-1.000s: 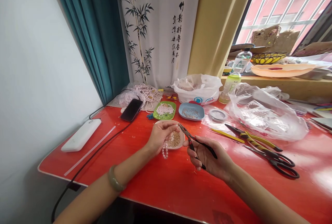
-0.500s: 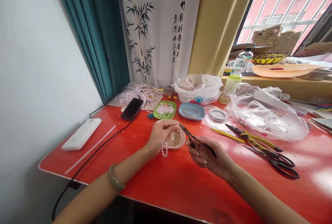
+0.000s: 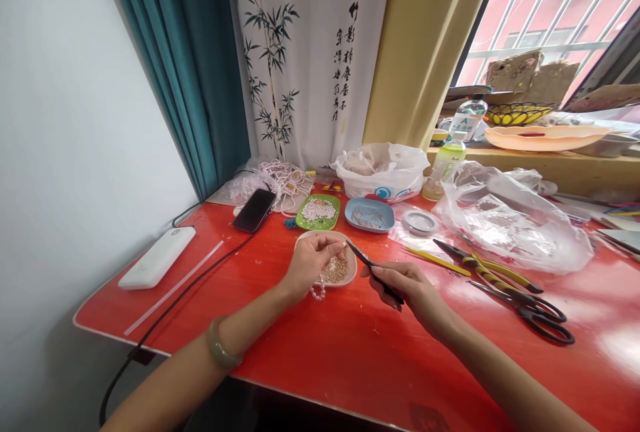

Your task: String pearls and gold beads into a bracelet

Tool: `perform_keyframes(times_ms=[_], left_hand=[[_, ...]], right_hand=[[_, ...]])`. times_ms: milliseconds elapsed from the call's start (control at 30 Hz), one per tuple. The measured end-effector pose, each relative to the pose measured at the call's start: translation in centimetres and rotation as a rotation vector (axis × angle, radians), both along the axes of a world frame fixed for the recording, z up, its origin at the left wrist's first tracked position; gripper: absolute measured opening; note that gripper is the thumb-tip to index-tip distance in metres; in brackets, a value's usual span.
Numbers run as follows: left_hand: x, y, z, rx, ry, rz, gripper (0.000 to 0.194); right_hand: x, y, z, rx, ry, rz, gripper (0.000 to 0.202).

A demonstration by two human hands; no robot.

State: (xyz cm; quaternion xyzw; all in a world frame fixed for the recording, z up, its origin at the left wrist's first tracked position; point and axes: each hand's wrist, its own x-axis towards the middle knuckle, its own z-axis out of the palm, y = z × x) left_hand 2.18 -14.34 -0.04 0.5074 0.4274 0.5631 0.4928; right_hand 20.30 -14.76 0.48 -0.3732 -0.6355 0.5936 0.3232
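My left hand [image 3: 311,264] is closed in a pinch over the pale dish [image 3: 352,275] of gold beads [image 3: 336,271]. A short loop of pearly beads [image 3: 318,292] hangs below its fingers. Wrapped around black-handled pliers [image 3: 367,261], my right hand [image 3: 403,285] is at the dish's right side. The pliers' tips point up and left and meet my left fingertips; whatever small piece is between them cannot be made out. Behind the dish are a green dish [image 3: 304,221] of pink beads and a blue dish [image 3: 370,225] with thin chain-like pieces.
Right of my hands lie yellow tweezers [image 3: 440,261], larger pliers [image 3: 487,272], scissors [image 3: 535,312] and plastic bags [image 3: 520,225]. To the left are a phone [image 3: 255,211], a power bank [image 3: 159,257], a cable and a clear strip. Bottles stand at the back right.
My right hand has turned over, back of the hand more upward, and the pliers' handles have come together. My left hand has stayed almost in place.
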Motion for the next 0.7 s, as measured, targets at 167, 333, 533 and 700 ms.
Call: perform_keyframes(times_ms=[167, 333, 533, 700], left_hand=[[0.1, 0.0, -0.1, -0.037, -0.009, 0.010, 0.020], [0.1, 0.0, -0.3, -0.037, -0.020, 0.001, 0.021], [0.2, -0.2, 0.0, -0.049, -0.058, -0.013, 0.020], [0.1, -0.2, 0.2, -0.028, -0.072, -0.041, 0.019]], right_hand=[[0.1, -0.3, 0.0, 0.204, -0.167, -0.054, 0.031], [0.1, -0.6, 0.3, 0.524, -0.350, -0.094, 0.028], [0.2, -0.4, -0.6, 0.990, -0.676, -0.207, 0.027], [0.4, -0.5, -1.0, 1.089, -0.731, -0.242, 0.026]])
